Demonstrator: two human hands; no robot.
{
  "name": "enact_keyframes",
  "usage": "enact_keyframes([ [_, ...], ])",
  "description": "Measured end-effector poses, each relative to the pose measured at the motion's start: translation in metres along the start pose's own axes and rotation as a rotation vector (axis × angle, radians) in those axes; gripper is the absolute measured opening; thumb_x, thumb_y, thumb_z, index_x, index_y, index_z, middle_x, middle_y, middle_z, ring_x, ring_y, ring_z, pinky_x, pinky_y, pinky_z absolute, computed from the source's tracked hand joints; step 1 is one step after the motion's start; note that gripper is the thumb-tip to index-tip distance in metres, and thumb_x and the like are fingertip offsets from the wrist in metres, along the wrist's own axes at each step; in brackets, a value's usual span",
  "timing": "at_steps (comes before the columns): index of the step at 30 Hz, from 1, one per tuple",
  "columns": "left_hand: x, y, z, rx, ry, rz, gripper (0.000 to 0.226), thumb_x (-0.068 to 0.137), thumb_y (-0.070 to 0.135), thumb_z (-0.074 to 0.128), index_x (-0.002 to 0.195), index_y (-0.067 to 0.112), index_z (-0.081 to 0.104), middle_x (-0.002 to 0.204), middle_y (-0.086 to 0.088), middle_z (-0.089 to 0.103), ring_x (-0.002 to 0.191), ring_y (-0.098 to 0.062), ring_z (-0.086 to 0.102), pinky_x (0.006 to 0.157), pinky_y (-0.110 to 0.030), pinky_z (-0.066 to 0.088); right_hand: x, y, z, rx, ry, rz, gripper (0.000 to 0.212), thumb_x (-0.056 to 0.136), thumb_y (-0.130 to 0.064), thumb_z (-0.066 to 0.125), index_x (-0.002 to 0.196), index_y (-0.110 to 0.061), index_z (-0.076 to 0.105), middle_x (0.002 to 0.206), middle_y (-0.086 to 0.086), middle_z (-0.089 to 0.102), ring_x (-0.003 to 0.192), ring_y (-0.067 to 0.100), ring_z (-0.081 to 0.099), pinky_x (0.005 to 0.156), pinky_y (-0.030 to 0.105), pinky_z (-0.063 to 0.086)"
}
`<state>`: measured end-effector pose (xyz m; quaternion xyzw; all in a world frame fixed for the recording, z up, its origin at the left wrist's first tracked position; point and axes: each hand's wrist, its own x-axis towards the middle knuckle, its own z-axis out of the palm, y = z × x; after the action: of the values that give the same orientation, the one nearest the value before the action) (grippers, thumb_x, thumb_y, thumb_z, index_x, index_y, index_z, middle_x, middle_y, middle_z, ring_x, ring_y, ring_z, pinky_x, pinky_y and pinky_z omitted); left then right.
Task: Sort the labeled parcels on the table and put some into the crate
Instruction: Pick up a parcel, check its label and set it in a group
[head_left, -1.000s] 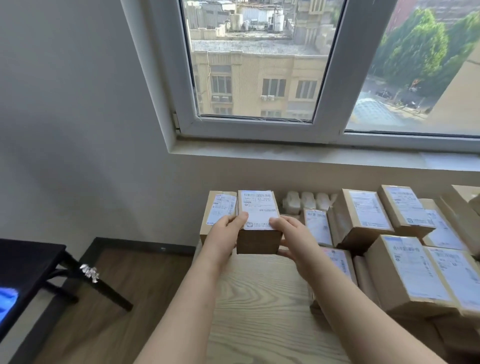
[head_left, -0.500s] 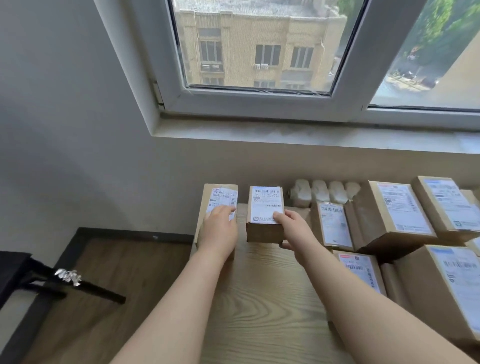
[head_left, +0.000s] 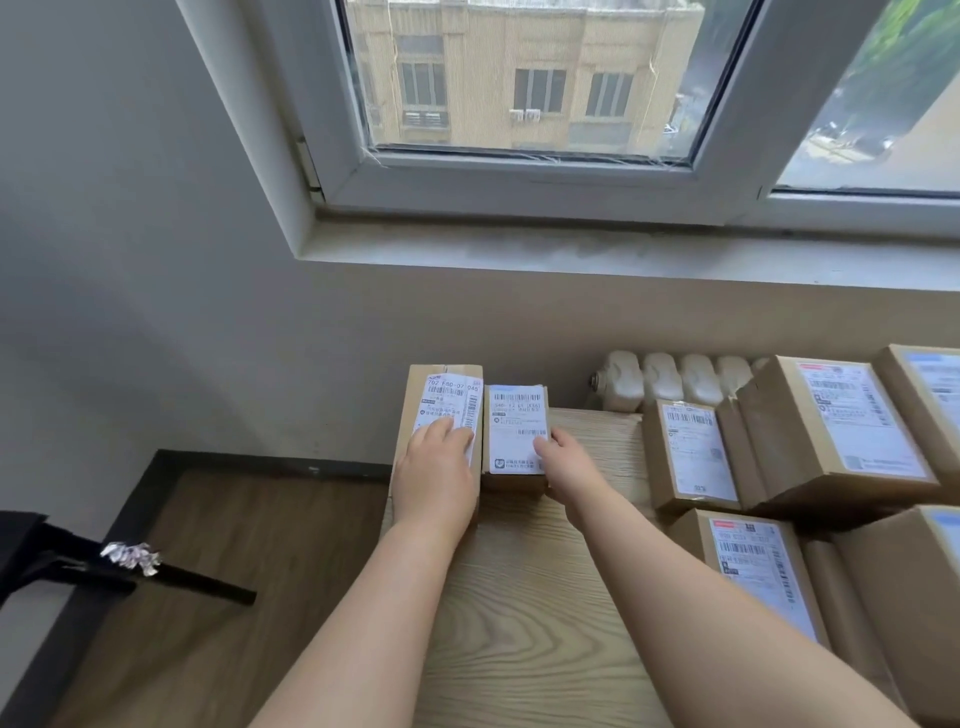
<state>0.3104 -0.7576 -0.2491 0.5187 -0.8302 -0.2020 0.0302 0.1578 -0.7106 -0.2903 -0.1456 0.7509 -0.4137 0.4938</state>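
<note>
Two small labeled cardboard parcels sit side by side at the far left corner of the wooden table. My left hand lies flat on the label of the left parcel. My right hand grips the right edge of the smaller parcel, thumb on its label, and holds it against the left parcel. Several more labeled parcels are piled along the table's right side. No crate is in view.
A white radiator stands behind the table under the window sill. Left of the table the wood floor drops away, with a black stand at the far left.
The small parcel went from held up in both hands down onto the table beside the left parcel. My left hand let go of it and moved onto the left parcel.
</note>
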Motion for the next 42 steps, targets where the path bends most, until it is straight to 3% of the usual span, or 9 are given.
enact_keyframes([
  [4,0.001,-0.001,0.003,-0.005,-0.018,0.003,0.038,0.106,0.018,0.042,0.142,0.02,0.053,0.159,0.003,0.037,0.145,-0.017,0.031,0.109,-0.034,0.036,-0.001,-0.003,0.0,-0.038,0.012,-0.007,0.037,0.104,-0.014,0.042,0.138,-0.014,0.054,0.128,0.007,0.067,0.084,0.013,0.06,0.063,0.025,0.04],
  [6,0.0,0.001,0.005,-0.011,-0.046,-0.008,0.04,0.106,0.016,0.041,0.144,0.02,0.05,0.162,0.0,0.033,0.149,-0.018,0.025,0.113,-0.036,0.034,-0.006,-0.003,-0.004,-0.059,0.018,0.003,0.045,0.104,-0.017,0.045,0.149,-0.014,0.044,0.14,0.007,0.06,0.106,0.02,0.061,0.08,0.029,0.043],
  [8,-0.003,0.003,0.004,-0.013,-0.067,-0.017,0.045,0.106,0.012,0.039,0.149,0.021,0.044,0.166,-0.002,0.026,0.153,-0.02,0.019,0.119,-0.038,0.029,-0.013,-0.005,-0.011,-0.073,0.046,0.017,0.057,0.105,-0.02,0.046,0.159,-0.011,0.028,0.155,0.007,0.044,0.136,0.027,0.047,0.1,0.034,0.037],
  [12,-0.014,0.021,-0.007,-0.067,-0.075,-0.022,0.056,0.106,0.011,0.037,0.16,0.024,0.028,0.171,0.003,0.013,0.157,-0.018,0.008,0.124,-0.038,0.019,-0.036,-0.011,-0.033,-0.08,0.081,-0.016,0.057,0.107,-0.025,0.046,0.159,-0.013,0.028,0.163,0.005,0.033,0.148,0.028,0.034,0.116,0.041,0.031],
  [19,-0.037,0.081,-0.025,-0.184,-0.078,0.058,0.061,0.103,0.001,0.029,0.161,0.022,0.027,0.17,0.004,0.014,0.157,-0.015,0.009,0.124,-0.037,0.019,-0.092,-0.022,-0.096,-0.178,0.231,-0.157,0.044,0.105,-0.027,0.045,0.148,-0.015,0.05,0.146,0.001,0.054,0.132,0.021,0.05,0.095,0.029,0.037],
  [22,-0.049,0.115,-0.025,-0.203,-0.065,0.124,0.065,0.1,-0.002,0.029,0.16,0.022,0.029,0.17,0.003,0.017,0.156,-0.015,0.014,0.123,-0.035,0.021,-0.121,-0.022,-0.132,-0.192,0.313,-0.223,0.037,0.104,-0.025,0.047,0.138,-0.015,0.058,0.132,0.003,0.063,0.116,0.021,0.058,0.095,0.034,0.047],
  [27,-0.083,0.184,-0.014,-0.274,-0.09,0.206,0.062,0.102,-0.002,0.028,0.16,0.02,0.031,0.169,0.001,0.022,0.155,-0.017,0.017,0.124,-0.035,0.021,-0.173,-0.013,-0.204,-0.227,0.455,-0.352,0.028,0.102,-0.021,0.048,0.124,-0.017,0.065,0.105,-0.004,0.062,0.099,0.016,0.058,0.067,0.02,0.041],
  [36,-0.136,0.287,0.049,-0.404,-0.306,0.233,0.055,0.105,0.013,0.035,0.159,0.024,0.03,0.165,0.002,0.031,0.147,-0.021,0.036,0.115,-0.038,0.036,-0.222,0.044,-0.326,-0.245,0.608,-0.253,0.037,0.104,-0.024,0.049,0.14,-0.016,0.057,0.136,0.005,0.061,0.119,0.022,0.055,0.085,0.029,0.038],
  [42,-0.162,0.315,0.088,-0.474,-0.432,0.099,0.048,0.11,0.031,0.032,0.156,0.016,0.036,0.159,-0.006,0.042,0.144,-0.026,0.04,0.106,-0.034,0.036,-0.22,0.079,-0.361,-0.291,0.606,-0.123,0.036,0.102,-0.029,0.05,0.135,-0.018,0.06,0.134,0.004,0.063,0.118,0.026,0.058,0.093,0.035,0.049],
])
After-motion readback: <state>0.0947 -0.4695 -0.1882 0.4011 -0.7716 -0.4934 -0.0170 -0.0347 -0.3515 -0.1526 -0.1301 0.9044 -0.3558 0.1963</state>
